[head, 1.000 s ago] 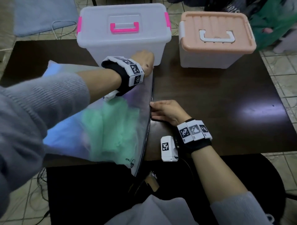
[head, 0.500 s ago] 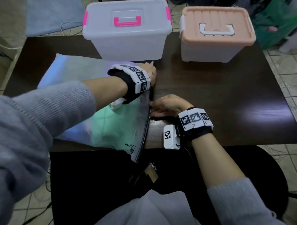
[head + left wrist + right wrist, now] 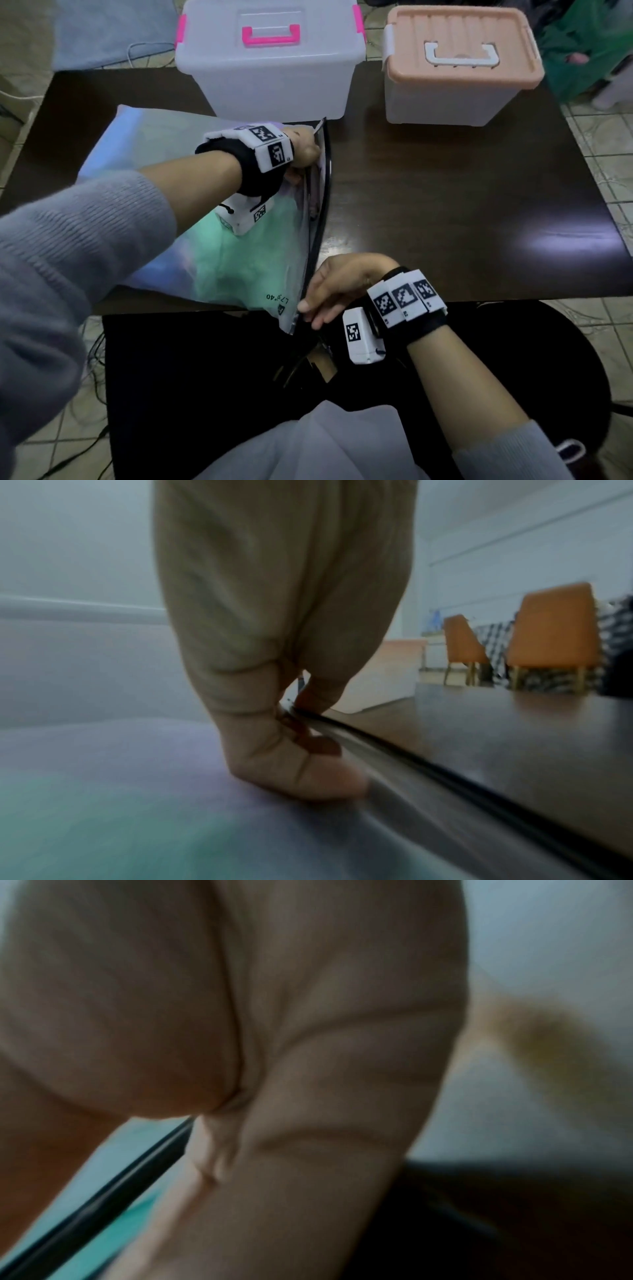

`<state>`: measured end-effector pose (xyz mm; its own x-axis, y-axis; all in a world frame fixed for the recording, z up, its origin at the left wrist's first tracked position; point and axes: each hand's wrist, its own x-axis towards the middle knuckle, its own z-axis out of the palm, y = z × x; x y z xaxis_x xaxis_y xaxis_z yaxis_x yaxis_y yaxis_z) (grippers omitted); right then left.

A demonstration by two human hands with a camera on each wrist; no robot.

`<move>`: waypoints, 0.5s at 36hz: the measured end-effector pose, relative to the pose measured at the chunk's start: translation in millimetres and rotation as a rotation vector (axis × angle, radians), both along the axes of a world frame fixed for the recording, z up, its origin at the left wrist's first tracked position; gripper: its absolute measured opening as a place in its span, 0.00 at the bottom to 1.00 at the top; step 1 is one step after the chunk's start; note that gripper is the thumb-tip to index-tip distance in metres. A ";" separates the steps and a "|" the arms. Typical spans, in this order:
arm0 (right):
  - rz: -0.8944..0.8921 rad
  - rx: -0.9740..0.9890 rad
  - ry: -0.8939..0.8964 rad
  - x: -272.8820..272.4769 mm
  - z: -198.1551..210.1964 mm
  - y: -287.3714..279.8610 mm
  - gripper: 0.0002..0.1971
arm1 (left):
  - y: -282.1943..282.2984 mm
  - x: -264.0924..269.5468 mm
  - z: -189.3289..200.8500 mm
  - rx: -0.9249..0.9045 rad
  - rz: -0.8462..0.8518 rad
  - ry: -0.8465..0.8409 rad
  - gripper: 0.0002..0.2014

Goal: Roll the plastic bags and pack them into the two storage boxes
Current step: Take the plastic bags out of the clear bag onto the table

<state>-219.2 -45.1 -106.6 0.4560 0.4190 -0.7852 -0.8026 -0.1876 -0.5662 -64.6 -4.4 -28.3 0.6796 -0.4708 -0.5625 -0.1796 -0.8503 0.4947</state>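
A large clear plastic bag (image 3: 178, 171) with green cloth inside lies flat on the dark table (image 3: 445, 205), its black zip edge (image 3: 320, 219) running front to back. My left hand (image 3: 303, 149) pinches the far end of that zip edge, seen close in the left wrist view (image 3: 308, 723). My right hand (image 3: 320, 303) pinches the near corner of the bag, which overhangs the table's front edge. The right wrist view shows my fingers (image 3: 291, 1150) curled against the black strip (image 3: 103, 1204). Two storage boxes stand closed at the back: one with a pink handle (image 3: 270, 65), one with a peach lid (image 3: 459, 65).
Bare dark tabletop (image 3: 462, 222) spreads to the right of the bag. Cables (image 3: 96, 377) lie on the tiled floor at the left. Green cloth (image 3: 589, 48) is piled beyond the table's right back corner.
My right hand slid along the zip edge from the middle to the near corner. My left hand drew back slightly and closed on the far end of the edge.
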 end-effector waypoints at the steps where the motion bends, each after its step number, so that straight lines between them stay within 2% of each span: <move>1: -0.064 0.026 -0.013 0.5 0.7 -2.7 0.05 | 1.0 -1.3 3.2 0.007 0.012 -0.004 0.16; 5: -0.619 0.029 -0.064 12.6 -1.6 -17.9 0.12 | 11.5 3.6 5.2 -0.039 0.153 0.062 0.16; 6: -0.702 0.001 -0.082 17.2 -2.4 -21.2 0.13 | 14.9 4.7 3.1 -0.048 0.187 0.080 0.16; 8: -0.779 -0.054 -0.109 25.4 -1.6 -22.8 0.13 | 19.9 6.1 -2.9 -0.055 0.231 0.115 0.15; 12: -0.903 -0.147 -0.176 39.5 1.0 -15.7 0.06 | 27.1 6.8 -10.9 -0.106 0.260 0.141 0.14; 15: -0.988 -0.163 -0.178 46.4 -0.9 -11.5 0.08 | 30.1 7.9 -11.2 -0.305 0.406 0.137 0.16; 18: -1.050 -0.136 -0.137 48.3 -3.9 -9.6 0.10 | 37.3 13.4 -13.9 -0.583 0.525 0.351 0.18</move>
